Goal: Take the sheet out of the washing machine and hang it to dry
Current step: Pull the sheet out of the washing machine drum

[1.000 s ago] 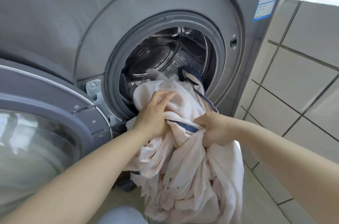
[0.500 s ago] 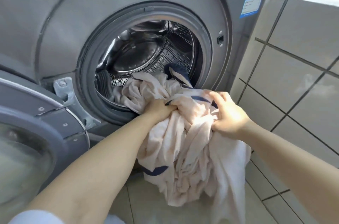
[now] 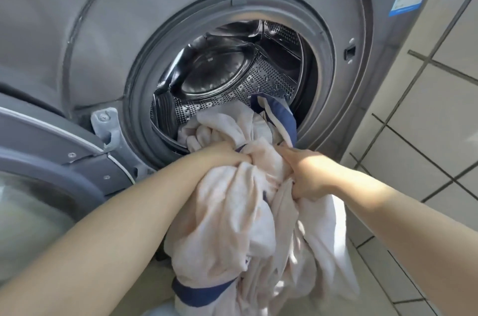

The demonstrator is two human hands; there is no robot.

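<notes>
Your left hand (image 3: 227,154) grips bunched sheet (image 3: 232,217) at drum opening; your right hand (image 3: 307,173) grips fold just beside it. Sheet part inside washing machine (image 3: 181,18) beyond hands, most hanging below them toward tiled floor (image 3: 403,277). Navy edge (image 3: 287,116) above right hand, probably same sheet. Open door (image 3: 51,150) left of left hand.

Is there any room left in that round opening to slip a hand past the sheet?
Yes: the upper and left drum is bare above the sheet. It is crowded at the lower right rim, where both hands, left and right, grip the bunched cloth.
</notes>
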